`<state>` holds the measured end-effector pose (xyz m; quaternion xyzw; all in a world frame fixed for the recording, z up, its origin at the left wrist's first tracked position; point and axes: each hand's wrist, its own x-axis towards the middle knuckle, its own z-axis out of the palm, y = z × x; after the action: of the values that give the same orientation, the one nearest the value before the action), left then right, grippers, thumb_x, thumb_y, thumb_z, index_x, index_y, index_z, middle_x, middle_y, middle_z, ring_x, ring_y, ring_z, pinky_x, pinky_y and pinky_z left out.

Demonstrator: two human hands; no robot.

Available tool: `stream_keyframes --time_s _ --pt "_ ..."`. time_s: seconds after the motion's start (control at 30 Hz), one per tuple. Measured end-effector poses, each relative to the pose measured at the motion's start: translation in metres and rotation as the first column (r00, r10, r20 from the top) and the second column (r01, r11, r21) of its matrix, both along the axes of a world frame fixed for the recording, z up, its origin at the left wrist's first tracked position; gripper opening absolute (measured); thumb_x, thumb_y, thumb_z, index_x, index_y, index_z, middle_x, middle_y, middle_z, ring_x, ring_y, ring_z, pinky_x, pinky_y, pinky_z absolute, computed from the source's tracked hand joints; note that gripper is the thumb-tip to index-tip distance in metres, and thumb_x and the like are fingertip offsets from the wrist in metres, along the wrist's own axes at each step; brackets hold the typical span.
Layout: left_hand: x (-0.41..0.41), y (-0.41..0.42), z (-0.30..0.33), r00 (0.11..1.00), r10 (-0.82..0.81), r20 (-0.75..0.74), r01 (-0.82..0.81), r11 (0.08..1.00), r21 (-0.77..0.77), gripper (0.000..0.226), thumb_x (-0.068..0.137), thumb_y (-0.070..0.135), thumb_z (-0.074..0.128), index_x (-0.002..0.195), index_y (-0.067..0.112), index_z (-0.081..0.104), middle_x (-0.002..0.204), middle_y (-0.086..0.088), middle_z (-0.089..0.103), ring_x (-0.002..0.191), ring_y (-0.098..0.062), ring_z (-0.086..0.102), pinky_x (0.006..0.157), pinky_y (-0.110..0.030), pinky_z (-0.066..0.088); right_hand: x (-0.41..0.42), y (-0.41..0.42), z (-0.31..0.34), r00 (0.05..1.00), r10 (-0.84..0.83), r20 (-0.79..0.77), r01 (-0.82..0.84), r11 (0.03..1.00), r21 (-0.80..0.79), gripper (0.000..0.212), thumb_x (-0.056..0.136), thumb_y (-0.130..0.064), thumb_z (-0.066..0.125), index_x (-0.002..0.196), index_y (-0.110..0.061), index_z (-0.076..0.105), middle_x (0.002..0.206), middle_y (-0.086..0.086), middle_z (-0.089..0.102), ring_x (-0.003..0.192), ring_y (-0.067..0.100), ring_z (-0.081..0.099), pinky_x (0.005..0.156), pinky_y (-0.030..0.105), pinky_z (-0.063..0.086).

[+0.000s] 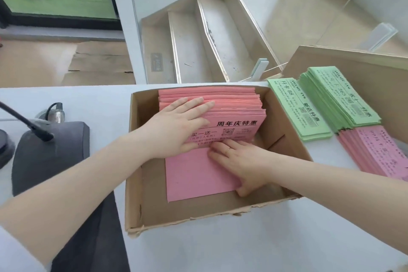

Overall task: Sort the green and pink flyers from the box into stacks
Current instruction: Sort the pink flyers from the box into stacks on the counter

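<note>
Fingers of the left hand [176, 126] lie straight and flat on the pink pile [220, 106] in the box [198, 212], frame centre. The right hand [242, 163] rests lower, fingertips at the pile's near edge over a blank pink sheet [194, 176]; whether they pinch anything cannot be told. The step looks like lifting pink flyers out; next, a firm hold under the pile's edge and a carry to the pink stack [379, 152] at right, below two green stacks [298, 108]. The table [242, 245] is white; empty shelves [198, 46] sit upper centre, a mic base [50, 150] at left.
</note>
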<state>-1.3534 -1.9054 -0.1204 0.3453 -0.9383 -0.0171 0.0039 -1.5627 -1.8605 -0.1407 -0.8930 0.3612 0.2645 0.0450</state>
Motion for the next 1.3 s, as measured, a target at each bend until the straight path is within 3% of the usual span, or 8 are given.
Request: stream_keyframes --time_s 0.23,0.43,0.57,0.7,0.83,1.07,1.17,1.3 --pt "0.0 0.003 0.003 0.996 0.035 -0.088 -0.03 0.998 0.054 0.071 0.08 0.067 0.027 0.136 0.026 0.042 0.151 0.013 -0.01 0.14 -0.007 -0.013 0.11 -0.025 -0.015 0.005 0.002 -0.006 1.0 0.02 -0.012 -0.022 0.992 -0.127 0.067 0.071 -0.023 0.059 0.133 -0.011 0.034 0.133 0.013 0.043 0.112 0.032 0.05 0.091 0.044 0.043" --pt "0.003 0.013 0.013 0.971 0.093 -0.22 -0.031 0.963 0.268 0.106 0.058 0.092 0.002 0.131 0.029 0.046 0.145 0.026 -0.004 0.131 0.012 -0.015 0.103 -0.008 -0.021 0.003 -0.007 0.019 0.898 -0.25 0.361 0.317 0.938 -0.14 0.01 0.089 -0.024 0.047 0.093 -0.015 0.044 0.094 0.004 0.062 0.089 0.031 0.061 0.068 0.037 0.046" --pt "0.008 0.015 0.008 0.962 0.092 -0.256 -0.054 0.987 0.154 0.061 0.078 0.063 0.049 0.124 0.024 0.053 0.149 0.018 0.017 0.14 0.0 0.006 0.107 -0.013 -0.011 -0.015 -0.006 0.032 0.811 -0.263 0.522 0.456 0.843 -0.284 0.014 0.092 -0.023 0.049 0.098 -0.012 0.054 0.094 0.002 0.063 0.086 0.029 0.059 0.063 0.035 0.046" --pt "0.002 0.013 -0.001 0.948 0.097 -0.303 -0.122 0.99 -0.067 0.044 0.077 0.017 0.072 0.119 0.012 0.058 0.135 -0.003 0.052 0.126 -0.026 0.048 0.105 -0.039 0.032 -0.02 -0.01 0.024 0.825 -0.057 0.563 0.387 0.783 -0.487 0.033 0.063 -0.001 0.075 0.092 -0.008 0.063 0.083 0.009 0.06 0.066 0.031 0.058 0.051 0.033 0.049" --pt "0.001 0.012 0.0 0.939 0.094 -0.331 -0.13 0.987 -0.089 0.049 0.071 0.014 0.077 0.117 0.007 0.061 0.123 -0.007 0.06 0.112 -0.029 0.058 0.092 -0.046 0.047 -0.015 -0.022 0.02 0.858 0.08 0.507 0.308 0.71 -0.633 0.055 0.059 -0.003 0.076 0.111 -0.012 0.063 0.095 0.01 0.062 0.075 0.03 0.059 0.065 0.034 0.049" --pt "0.004 0.016 0.0 0.953 0.084 -0.292 -0.149 0.967 -0.207 0.06 0.054 0.024 0.088 0.106 0.004 0.065 0.105 -0.012 0.063 0.098 -0.032 0.063 0.083 -0.045 0.05 -0.014 -0.026 0.011 0.861 0.182 0.476 0.222 0.706 -0.672 0.032 0.067 -0.006 0.072 0.095 -0.011 0.059 0.089 0.007 0.061 0.079 0.029 0.059 0.064 0.035 0.048" --pt "0.002 0.017 0.001 0.958 0.092 -0.271 -0.152 0.966 -0.211 0.059 0.049 0.029 0.09 0.098 0.006 0.066 0.109 -0.015 0.061 0.1 -0.035 0.061 0.084 -0.047 0.049 -0.018 -0.023 0.016 0.864 0.181 0.471 0.148 0.801 -0.58 0.026 0.07 -0.01 0.069 0.094 -0.011 0.057 0.087 0.006 0.062 0.078 0.029 0.06 0.062 0.035 0.049" --pt "0.004 0.018 0.001 0.947 0.098 -0.306 -0.167 0.964 -0.209 0.049 0.051 0.028 0.088 0.089 0.01 0.063 0.113 -0.015 0.056 0.107 -0.029 0.046 0.084 -0.046 0.048 -0.015 -0.018 0.02 0.927 -0.084 0.365 0.205 0.93 -0.305 0.023 0.09 -0.02 0.05 0.111 -0.013 0.047 0.096 0.004 0.062 0.085 0.029 0.06 0.061 0.038 0.049"
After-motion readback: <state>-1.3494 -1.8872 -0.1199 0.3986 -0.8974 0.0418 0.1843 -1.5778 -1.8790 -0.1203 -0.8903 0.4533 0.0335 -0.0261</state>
